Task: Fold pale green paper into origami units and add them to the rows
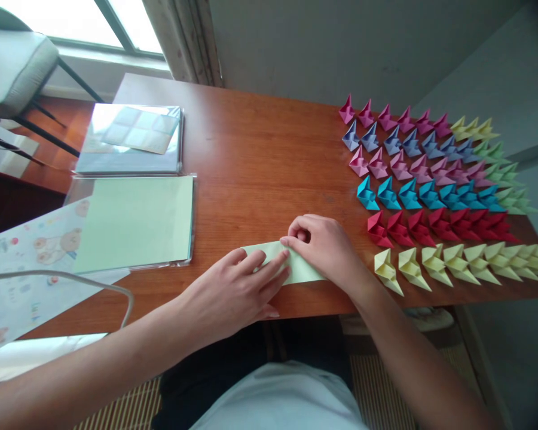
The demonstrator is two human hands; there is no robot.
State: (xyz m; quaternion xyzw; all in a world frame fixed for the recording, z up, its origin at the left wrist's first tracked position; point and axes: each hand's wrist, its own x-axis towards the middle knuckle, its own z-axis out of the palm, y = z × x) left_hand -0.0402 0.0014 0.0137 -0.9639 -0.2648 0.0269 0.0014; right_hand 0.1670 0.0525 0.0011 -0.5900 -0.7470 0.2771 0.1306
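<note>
A pale green sheet of origami paper (303,272), folded into a narrow strip, lies on the wooden table near its front edge. Across its left part rests my left hand (242,283), fingers stretched out and pressing on the paper. My right hand (327,245) is closed at the strip's upper edge, thumb and curled forefinger pinching there. The fingertips of both hands nearly meet at the middle of the strip. Part of the paper is hidden under my hands.
Rows of folded paper pieces fill the table's right side, among them red (416,228), blue (409,194) and pale yellow ones (434,263). At the left lie green paper sheets (134,221), a clear-wrapped pack (130,161), a printed sheet (27,251) and a cable (72,275).
</note>
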